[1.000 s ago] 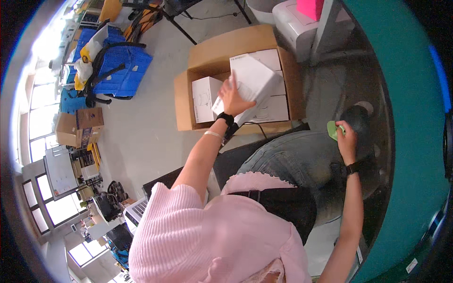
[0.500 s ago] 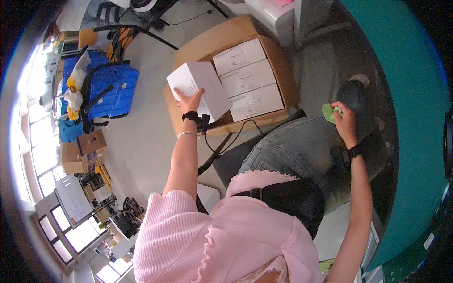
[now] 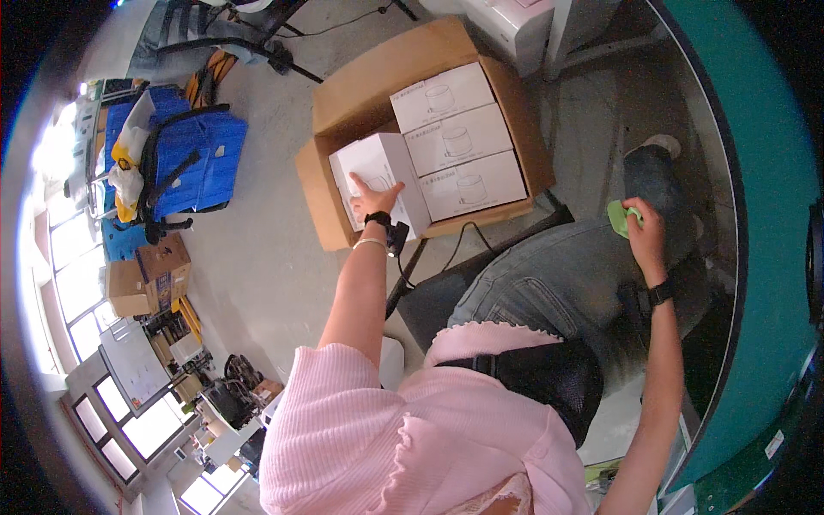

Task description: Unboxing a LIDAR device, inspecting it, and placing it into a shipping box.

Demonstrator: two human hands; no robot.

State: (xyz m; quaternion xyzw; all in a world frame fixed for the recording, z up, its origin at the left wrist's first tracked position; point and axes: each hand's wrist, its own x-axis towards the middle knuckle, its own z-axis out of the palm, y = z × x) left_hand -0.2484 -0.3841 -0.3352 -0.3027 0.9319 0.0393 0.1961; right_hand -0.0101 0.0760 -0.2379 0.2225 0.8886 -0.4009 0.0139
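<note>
Left hand (image 3: pixel 371 199) pressed flat on white box (image 3: pixel 378 180), cardboard carton (image 3: pixel 343 94) at 12 o'clock; right hand (image 3: pixel 644 227) pinching green cloth (image 3: pixel 618 219); blue crates (image 3: pixel 184 159) at 10 o'clock.

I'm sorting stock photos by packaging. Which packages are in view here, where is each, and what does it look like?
Large cardboard carton: open, brown, on the floor.
Three white boxes: flat, rectangular, side by side inside the carton, each with a small line drawing.
Fourth white box: at the carton's left side, under the left hand.
Small cardboard boxes: brown, stacked far left.
</note>
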